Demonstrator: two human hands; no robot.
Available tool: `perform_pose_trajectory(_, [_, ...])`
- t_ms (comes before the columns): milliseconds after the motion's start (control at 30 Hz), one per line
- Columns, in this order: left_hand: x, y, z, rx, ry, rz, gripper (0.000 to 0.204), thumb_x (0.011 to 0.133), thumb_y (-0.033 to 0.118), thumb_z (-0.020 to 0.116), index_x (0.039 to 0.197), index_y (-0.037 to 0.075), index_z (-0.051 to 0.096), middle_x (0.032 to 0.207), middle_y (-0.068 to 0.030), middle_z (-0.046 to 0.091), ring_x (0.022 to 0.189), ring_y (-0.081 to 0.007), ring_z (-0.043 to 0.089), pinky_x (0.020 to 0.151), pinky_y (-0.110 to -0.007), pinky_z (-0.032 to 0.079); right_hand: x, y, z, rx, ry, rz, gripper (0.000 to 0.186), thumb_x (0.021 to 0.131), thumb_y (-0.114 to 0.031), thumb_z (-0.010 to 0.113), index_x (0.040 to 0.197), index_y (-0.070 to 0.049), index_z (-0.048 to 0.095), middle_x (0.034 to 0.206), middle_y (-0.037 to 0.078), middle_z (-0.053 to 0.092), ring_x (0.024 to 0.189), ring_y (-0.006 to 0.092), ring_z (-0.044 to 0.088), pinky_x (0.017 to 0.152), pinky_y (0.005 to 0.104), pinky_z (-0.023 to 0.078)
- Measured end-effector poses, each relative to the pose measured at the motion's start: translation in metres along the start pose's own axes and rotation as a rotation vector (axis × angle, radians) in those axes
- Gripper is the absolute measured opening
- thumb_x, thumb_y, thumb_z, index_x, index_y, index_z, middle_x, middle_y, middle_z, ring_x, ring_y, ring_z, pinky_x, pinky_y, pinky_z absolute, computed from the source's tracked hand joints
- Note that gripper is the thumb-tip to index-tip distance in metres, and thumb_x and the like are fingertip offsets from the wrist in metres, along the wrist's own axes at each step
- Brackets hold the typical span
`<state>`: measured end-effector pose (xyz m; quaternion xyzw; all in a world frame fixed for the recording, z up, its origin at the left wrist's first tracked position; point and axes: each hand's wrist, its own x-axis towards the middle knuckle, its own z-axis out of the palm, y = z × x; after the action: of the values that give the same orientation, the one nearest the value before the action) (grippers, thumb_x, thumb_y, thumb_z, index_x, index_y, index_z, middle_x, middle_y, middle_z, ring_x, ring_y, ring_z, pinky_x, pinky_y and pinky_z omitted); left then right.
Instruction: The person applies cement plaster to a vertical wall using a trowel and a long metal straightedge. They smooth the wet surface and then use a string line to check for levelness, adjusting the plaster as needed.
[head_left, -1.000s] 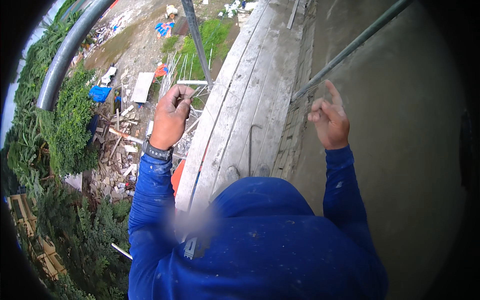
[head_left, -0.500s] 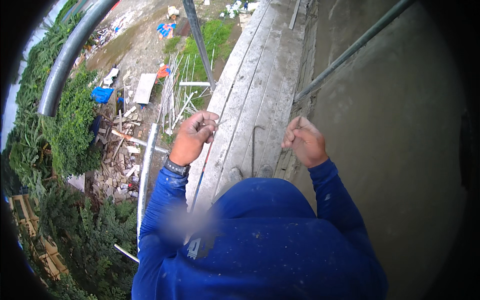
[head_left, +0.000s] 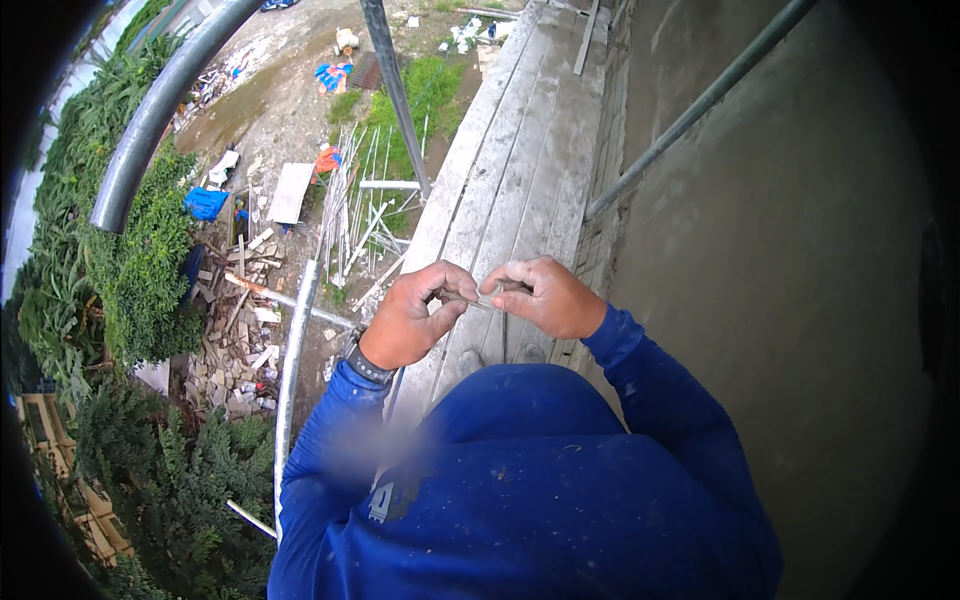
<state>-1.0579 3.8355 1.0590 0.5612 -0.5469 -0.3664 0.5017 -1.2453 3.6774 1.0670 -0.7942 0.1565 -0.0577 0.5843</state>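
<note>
My left hand (head_left: 422,312) is closed in a pinch, thumb against fingers, on a small thin grey piece (head_left: 482,304) too small to name. My right hand (head_left: 556,298) is pinched too, its fingertips meeting the other end of that piece. Both hands are close together over the plank walkway (head_left: 490,190), in front of my chest. Below them a dark metal rod (head_left: 505,335) lies on the planks, mostly covered by my fingers. A dark watch-like band (head_left: 366,362) circles my left wrist.
A grey plastered wall (head_left: 760,300) rises along the right of the planks. Metal scaffold pipes stand left (head_left: 295,370), at the planks' left edge (head_left: 398,100) and slant at right (head_left: 700,110). Far below on the left are rubble (head_left: 235,350) and trees (head_left: 150,290).
My hands, apart before, have come together in the middle. The right moved left and the left moved slightly right and nearer to me. The rod's hooked end is now covered.
</note>
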Motion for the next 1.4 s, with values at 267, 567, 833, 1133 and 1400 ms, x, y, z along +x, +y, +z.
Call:
perform_pose_trajectory(267, [-0.002,-0.001,0.0,0.138,-0.024,-0.024,0.015,0.088,-0.006,0.069,0.101,0.001,0.067,0.091,-0.0042,0.067,0.08,-0.0114,0.063,0.074,-0.026,0.052,-0.005,-0.003,0.002,-0.053,0.045,-0.043,0.02,0.091,-0.015,0.068,0.098,0.003,0.07,0.081,0.016,0.069,0.075,0.0182,0.065,0.072,0.034,0.051])
perform_pose_trajectory(567, [0.005,-0.013,0.017,0.088,0.086,-0.042,0.013,0.084,-0.007,0.067,0.092,0.002,0.062,0.085,-0.0033,0.06,0.075,-0.01,0.058,0.068,-0.026,0.048,-0.009,-0.002,0.012,-0.18,0.197,-0.116,0.013,0.085,-0.01,0.067,0.086,0.003,0.068,0.073,0.019,0.063,0.062,0.0309,0.06,0.061,0.041,0.047])
perform_pose_trajectory(833, [0.012,-0.008,0.027,0.177,0.185,-0.009,0.014,0.081,-0.006,0.068,0.088,0.001,0.059,0.081,-0.0073,0.059,0.071,-0.0153,0.058,0.067,-0.028,0.048,-0.006,-0.006,0.018,-0.191,0.303,-0.116,0.012,0.085,-0.008,0.068,0.085,0.003,0.068,0.076,0.022,0.065,0.063,0.0336,0.063,0.061,0.04,0.048])
perform_pose_trajectory(1133, [0.017,-0.003,0.028,0.25,0.33,0.194,0.015,0.079,-0.007,0.067,0.086,0.002,0.058,0.084,-0.011,0.061,0.075,-0.0235,0.062,0.07,-0.032,0.05,-0.004,0.01,0.002,-0.053,0.398,-0.033,0.028,0.095,-0.011,0.067,0.121,0.0,0.066,0.08,0.008,0.065,0.072,0.0119,0.06,0.067,0.0299,0.049])
perform_pose_trajectory(1400, [0.021,0.004,0.024,0.25,0.226,0.316,0.018,0.076,-0.009,0.066,0.085,0.002,0.058,0.083,-0.0121,0.06,0.076,-0.0272,0.062,0.071,-0.034,0.051,-0.002,0.038,-0.018,0.325,-0.053,0.093,0.021,0.097,-0.015,0.067,0.112,0.0,0.066,0.08,-0.003,0.057,0.071,0.0052,0.049,0.065,0.0237,0.042])
